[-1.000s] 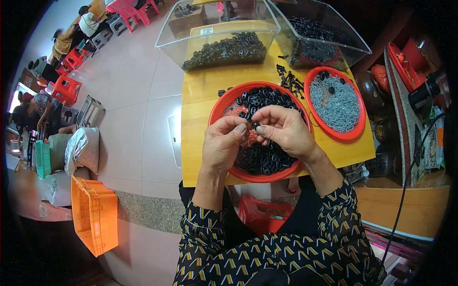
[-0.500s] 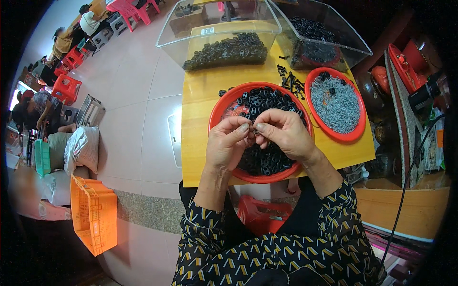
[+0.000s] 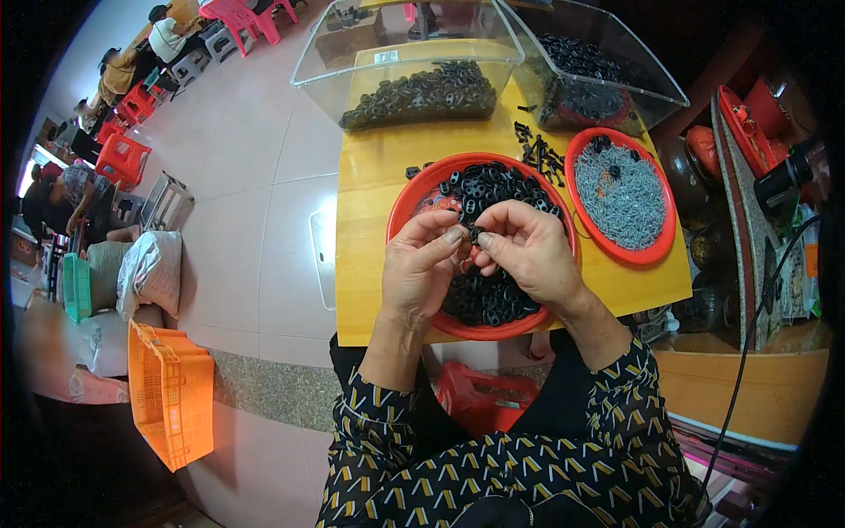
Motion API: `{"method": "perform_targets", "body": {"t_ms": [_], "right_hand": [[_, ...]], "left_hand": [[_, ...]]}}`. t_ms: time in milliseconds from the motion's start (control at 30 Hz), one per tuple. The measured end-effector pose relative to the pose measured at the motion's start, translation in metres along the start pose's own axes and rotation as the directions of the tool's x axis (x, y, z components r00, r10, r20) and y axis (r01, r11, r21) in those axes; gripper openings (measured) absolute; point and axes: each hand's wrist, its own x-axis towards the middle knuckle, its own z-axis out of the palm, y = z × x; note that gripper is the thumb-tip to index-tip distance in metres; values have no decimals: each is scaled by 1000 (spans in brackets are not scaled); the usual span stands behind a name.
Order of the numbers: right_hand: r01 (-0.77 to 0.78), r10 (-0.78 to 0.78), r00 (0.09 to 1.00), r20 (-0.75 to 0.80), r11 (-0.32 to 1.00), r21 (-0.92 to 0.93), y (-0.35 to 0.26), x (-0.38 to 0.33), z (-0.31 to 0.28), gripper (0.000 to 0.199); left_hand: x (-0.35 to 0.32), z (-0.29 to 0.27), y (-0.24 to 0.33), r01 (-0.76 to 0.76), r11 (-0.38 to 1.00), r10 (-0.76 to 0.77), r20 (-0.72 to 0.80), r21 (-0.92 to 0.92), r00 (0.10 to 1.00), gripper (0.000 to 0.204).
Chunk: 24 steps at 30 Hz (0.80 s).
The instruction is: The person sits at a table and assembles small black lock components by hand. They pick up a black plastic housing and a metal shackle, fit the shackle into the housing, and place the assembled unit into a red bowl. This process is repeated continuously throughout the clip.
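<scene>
Over a round red tray (image 3: 400, 211) my two hands meet, fingertips almost touching. A small black plastic piece (image 3: 475, 235) shows between them. My left hand (image 3: 424, 264) is closed in a pinch at the piece's left side. My right hand (image 3: 525, 251) pinches it from the right with thumb and forefinger. Fingers hide most of the piece. Beneath lie many black oval pieces with holes (image 3: 493, 299), piled in the tray. To the right, another red tray (image 3: 572, 176) holds a heap of silver screws (image 3: 620, 202) with a few black bits on top.
Two clear plastic bins (image 3: 400, 57) with black parts stand at the table's far side. Loose black parts (image 3: 541, 154) lie between bins and trays. An orange crate (image 3: 176, 396) and white sacks (image 3: 150, 273) are on the floor at left. Other people (image 3: 167, 35) sit far left.
Both hands stay at nearly the same place above the tray. The black piece between the fingertips shows more clearly now, and the right fingers have shifted slightly.
</scene>
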Motion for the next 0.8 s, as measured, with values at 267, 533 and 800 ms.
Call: {"method": "perform_targets", "body": {"t_ms": [267, 533, 800], "right_hand": [[8, -12, 999, -47, 997, -78, -1, -2, 4, 7], [6, -12, 999, -49, 993, -116, -2, -2, 6, 5], [-36, 26, 998, -48, 975, -219, -1, -3, 3, 5]], "left_hand": [[0, -1, -4, -74, 996, 73, 37, 46, 997, 18], [-1, 2, -3, -90, 995, 87, 43, 52, 995, 17], [-5, 8, -5, -187, 945, 196, -6, 269, 981, 15]]}}
